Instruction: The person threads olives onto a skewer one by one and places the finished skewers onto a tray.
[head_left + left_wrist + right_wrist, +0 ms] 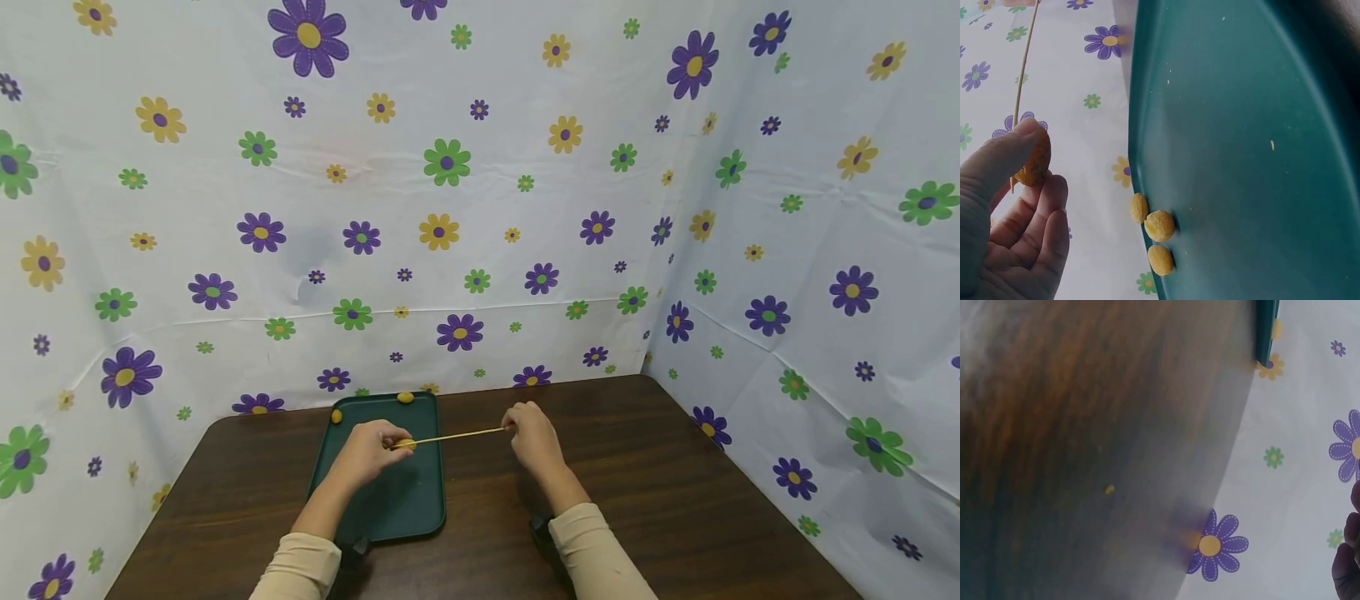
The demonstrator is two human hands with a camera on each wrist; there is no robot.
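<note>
My left hand pinches a small yellow rounded piece, brown-speckled and potato-like, above the green tray. The thumb also presses a thin wooden skewer there, and its tip pokes out just below the thumb. Whether the skewer runs through the piece or beside it, I cannot tell. To the right, beyond the tray, my right hand grips the far end of the skewer, which spans nearly level between both hands. In the right wrist view only some fingertips show at the edge.
Several similar yellow pieces lie along the tray's far edge, with pale crumbs on its surface. Dark wooden table surrounds the tray, and a small yellow crumb lies on it. Flower-patterned sheeting stands behind and to the right.
</note>
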